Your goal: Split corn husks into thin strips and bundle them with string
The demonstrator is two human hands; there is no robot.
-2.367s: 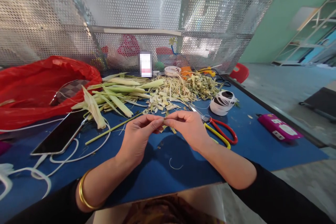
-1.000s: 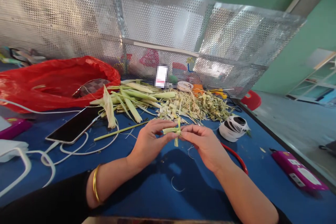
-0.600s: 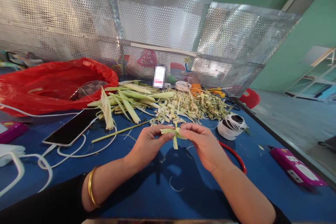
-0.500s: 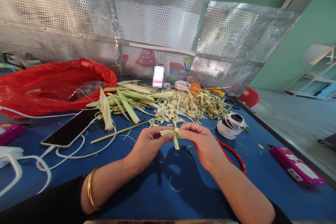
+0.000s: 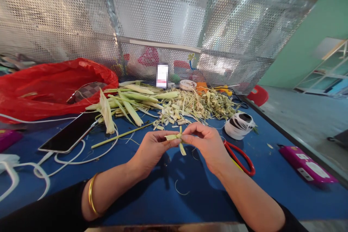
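My left hand (image 5: 149, 152) pinches a small cross-shaped piece of pale green corn husk (image 5: 182, 149) between thumb and fingers. From the other side, my right hand (image 5: 208, 145) closes thumb and forefinger on the same piece, near its centre. One strip end points down, one up and one left across the left fingertips; the right end is hidden by my right fingers. Both hands hold it above the blue table (image 5: 190, 210). Red-handled scissors (image 5: 246, 159) lie beside my right wrist, partly covered by it. A spool of white string (image 5: 238, 127) stands beyond my right hand.
Long corn husks (image 5: 130, 110) and a heap of shredded scraps (image 5: 195, 107) lie behind my hands. At left are a red plastic bag (image 5: 54, 83), a tablet-like device (image 5: 69, 134) and white cables (image 5: 78, 162). A magenta packet (image 5: 304, 163) sits at right. Perforated metal screening (image 5: 163, 18) rises behind.
My right fingers have moved slightly left, closer to the centre of the husk piece. Its upper strip shows more clearly now. The camera view has shifted a little.
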